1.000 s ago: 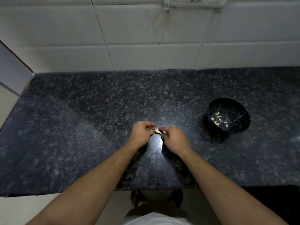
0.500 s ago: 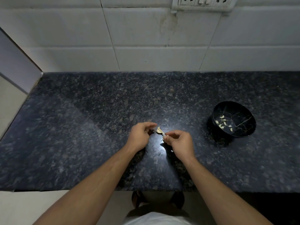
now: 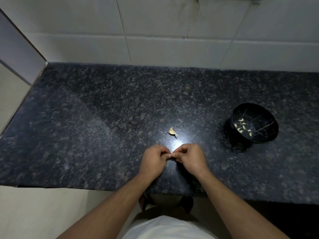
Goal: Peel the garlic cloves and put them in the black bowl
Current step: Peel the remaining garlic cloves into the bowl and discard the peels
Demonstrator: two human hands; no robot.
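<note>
My left hand point(image 3: 154, 161) and my right hand point(image 3: 191, 158) meet fingertip to fingertip low over the dark granite counter point(image 3: 86, 135). Their curled fingers pinch a small garlic clove point(image 3: 172, 155), which is almost wholly hidden between them. A scrap of pale garlic skin point(image 3: 172, 131) lies on the counter just beyond the hands, by a bright reflection. The black bowl point(image 3: 269, 121) stands to the right and holds several peeled cloves point(image 3: 242, 127).
A white tiled wall point(image 3: 172, 40) rises behind the counter. At the left the counter ends against a pale wall panel point(image 3: 15, 47). The front edge of the counter runs just under my forearms, with floor and feet below.
The garlic skin that was between my fingertips now lies on the counter. Both hands have drawn back toward me and closed together on the clove.
</note>
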